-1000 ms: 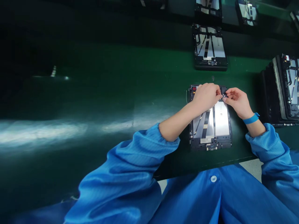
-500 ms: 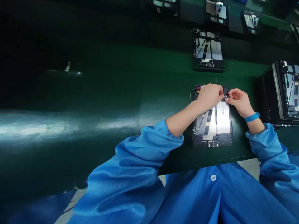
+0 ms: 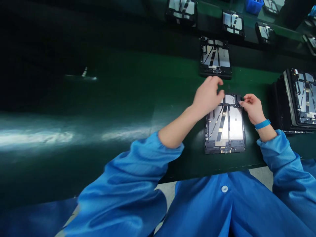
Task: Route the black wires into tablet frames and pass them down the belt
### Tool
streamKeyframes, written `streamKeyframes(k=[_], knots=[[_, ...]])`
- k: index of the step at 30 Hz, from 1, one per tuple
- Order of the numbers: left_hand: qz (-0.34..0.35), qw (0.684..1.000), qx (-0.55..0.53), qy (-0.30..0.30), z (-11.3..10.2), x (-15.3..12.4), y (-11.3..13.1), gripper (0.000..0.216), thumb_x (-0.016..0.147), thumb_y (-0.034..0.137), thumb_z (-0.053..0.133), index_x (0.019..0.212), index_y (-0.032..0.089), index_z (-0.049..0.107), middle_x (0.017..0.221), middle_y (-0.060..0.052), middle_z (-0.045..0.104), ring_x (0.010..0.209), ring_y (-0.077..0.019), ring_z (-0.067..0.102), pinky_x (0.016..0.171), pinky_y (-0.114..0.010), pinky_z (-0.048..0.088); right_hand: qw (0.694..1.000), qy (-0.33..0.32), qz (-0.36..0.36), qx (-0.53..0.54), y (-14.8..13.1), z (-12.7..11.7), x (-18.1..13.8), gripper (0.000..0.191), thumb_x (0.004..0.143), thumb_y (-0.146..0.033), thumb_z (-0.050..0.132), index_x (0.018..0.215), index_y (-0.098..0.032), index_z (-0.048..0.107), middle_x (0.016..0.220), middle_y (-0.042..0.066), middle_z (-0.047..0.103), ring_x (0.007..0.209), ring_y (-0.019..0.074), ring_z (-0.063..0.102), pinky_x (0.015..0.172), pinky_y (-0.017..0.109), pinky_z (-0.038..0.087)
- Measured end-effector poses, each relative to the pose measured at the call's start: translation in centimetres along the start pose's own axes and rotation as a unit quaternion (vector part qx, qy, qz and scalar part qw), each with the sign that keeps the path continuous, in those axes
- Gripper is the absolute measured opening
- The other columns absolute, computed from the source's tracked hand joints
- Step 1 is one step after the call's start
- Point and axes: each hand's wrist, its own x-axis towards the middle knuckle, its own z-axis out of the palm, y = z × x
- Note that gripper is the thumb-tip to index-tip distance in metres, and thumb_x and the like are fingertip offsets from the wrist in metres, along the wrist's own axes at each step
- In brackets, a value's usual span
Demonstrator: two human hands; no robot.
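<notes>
**Both hands at the far end of an open tablet**

An open tablet (image 3: pixel 225 126) lies flat on the green table (image 3: pixel 123 98), close to the near edge and straight ahead of the person, with its back cover off. Silver plates and dark ribbon strips show inside its black frame.

The left hand (image 3: pixel 207 95) hangs over the far left corner of this tablet. Its fingers are loosely bent and stand apart from the thumb, and nothing shows between them. Whether it touches the frame below cannot be told.

The right hand (image 3: pixel 250 107) rests at the far right corner, with thumb and fingertips pinched together on the edge of the frame. What sits between them is too small to make out. A blue wristband (image 3: pixel 262 124) circles that wrist, and both arms wear blue sleeves (image 3: pixel 138 177).

Just beyond the left hand lies a second tablet (image 3: pixel 215 57), also open. A stack of tablets (image 3: pixel 300 98) stands at the right, well apart from the right hand. Further back, more opened units sit in a row, with a blue bin (image 3: pixel 254 5) among them
</notes>
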Motion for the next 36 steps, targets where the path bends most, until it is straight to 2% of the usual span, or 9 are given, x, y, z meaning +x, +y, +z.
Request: streamKeyframes(k=[2, 4, 8, 13, 17, 20, 23, 27, 36], knots=[[-0.05, 0.999, 0.003, 0.003, -1.5, -1.4, -2.2, 0.027, 0.088, 0.011, 0.057, 0.111, 0.016, 0.069, 0.088, -0.005, 0.068, 0.085, -0.0237, 0.065, 0.08, -0.035, 0.048, 0.997, 0.036, 0.021, 0.072, -0.3, -0.2, -0.1, 0.03, 0.06, -0.026, 0.072, 0.084, -0.024, 0.055, 0.063, -0.011, 0.042, 0.056, 0.0078, 0.036, 0.051, 0.022, 0.028], [-0.068, 0.995, 0.012, -0.071, -2.2, -3.1, -4.2, 0.025, 0.082, 0.011, 0.061, 0.105, 0.018, 0.07, 0.077, -0.001, 0.065, 0.073, -0.0212, 0.062, 0.071, -0.033, 0.043, 0.994, 0.045, 0.019, 0.097, -0.8, -0.1, -0.5, 0.028, 0.062, -0.026, 0.07, 0.084, -0.025, 0.054, 0.063, -0.011, 0.042, 0.054, 0.0078, 0.035, 0.05, 0.022, 0.027], [0.011, 0.987, 0.042, -0.157, -1.8, -6.6, -6.3, 0.013, 0.078, 0.015, 0.068, 0.09, 0.02, 0.071, 0.078, -0.001, 0.067, 0.07, -0.0195, 0.062, 0.068, -0.031, 0.042, 0.997, -0.071, -0.028, 0.002, -2.7, 1.9, -2.8, 0.018, 0.071, -0.024, 0.068, 0.087, -0.024, 0.059, 0.072, -0.006, 0.057, 0.058, 0.0094, 0.048, 0.054, 0.024, 0.037], [0.114, 0.991, 0.065, 0.01, -2.8, -9.8, -4.8, 0.015, 0.095, 0.02, 0.058, 0.093, 0.021, 0.074, 0.088, -0.005, 0.072, 0.084, -0.0215, 0.068, 0.079, -0.035, 0.052, 0.92, -0.343, -0.082, -0.172, -4.5, 6.4, -6.9, 0.022, 0.081, -0.024, 0.079, 0.1, -0.019, 0.07, 0.093, 0.0, 0.074, 0.063, 0.0096, 0.056, 0.066, 0.026, 0.047], [0.167, 0.984, 0.01, 0.062, -4.3, -11.3, -3.1, 0.029, 0.096, 0.019, 0.062, 0.123, 0.023, 0.07, 0.109, -0.007, 0.072, 0.091, -0.0207, 0.068, 0.086, -0.036, 0.058, 0.871, -0.398, -0.162, -0.239, -5.1, 7.3, -7.5, 0.009, 0.088, -0.01, 0.07, 0.084, -0.018, 0.069, 0.074, -0.003, 0.069, 0.065, 0.0107, 0.059, 0.07, 0.024, 0.043], [0.071, 0.992, -0.079, 0.073, -3.8, -12.3, -2.9, 0.069, 0.092, 0.018, 0.067, 0.156, 0.027, 0.046, 0.122, -0.008, 0.067, 0.075, -0.0147, 0.061, 0.075, -0.032, 0.059, 0.837, -0.431, -0.199, -0.273, -5.5, 5.9, -6.3, 0.017, 0.083, -0.002, 0.07, 0.083, -0.019, 0.069, 0.068, -0.005, 0.065, 0.063, 0.0103, 0.058, 0.069, 0.023, 0.042], [-0.058, 0.977, -0.207, -0.004, -2.3, -13.1, -3.5, 0.086, 0.088, 0.019, 0.071, 0.163, 0.031, 0.032, 0.118, -0.007, 0.063, 0.063, -0.0093, 0.055, 0.059, -0.026, 0.054, 0.828, -0.453, -0.21, -0.257, -5.5, 4.7, -5.3, 0.018, 0.081, -0.001, 0.068, 0.082, -0.019, 0.069, 0.07, -0.005, 0.066, 0.063, 0.0101, 0.057, 0.067, 0.023, 0.043], [-0.157, 0.925, -0.328, -0.114, -0.7, -13.1, -4.0, 0.079, 0.083, 0.016, 0.073, 0.154, 0.031, 0.039, 0.111, -0.002, 0.058, 0.06, -0.0057, 0.056, 0.06, -0.024, 0.053, 0.837, -0.421, -0.256, -0.236, -4.4, 5.7, -4.4, 0.017, 0.082, -0.003, 0.061, 0.08, -0.019, 0.067, 0.078, -0.002, 0.07, 0.069, 0.0121, 0.058, 0.072, 0.025, 0.046], [-0.224, 0.862, -0.434, -0.133, -0.6, -12.8, -4.3, 0.069, 0.075, 0.018, 0.08, 0.135, 0.029, 0.049, 0.103, 0.003, 0.055, 0.064, -0.006, 0.058, 0.062, -0.023, 0.052, 0.829, -0.417, -0.285, -0.241, -3.0, 7.6, -2.9, 0.018, 0.086, -0.006, 0.057, 0.082, -0.021, 0.066, 0.084, 0.002, 0.071, 0.079, 0.0176, 0.061, 0.08, 0.031, 0.049]])
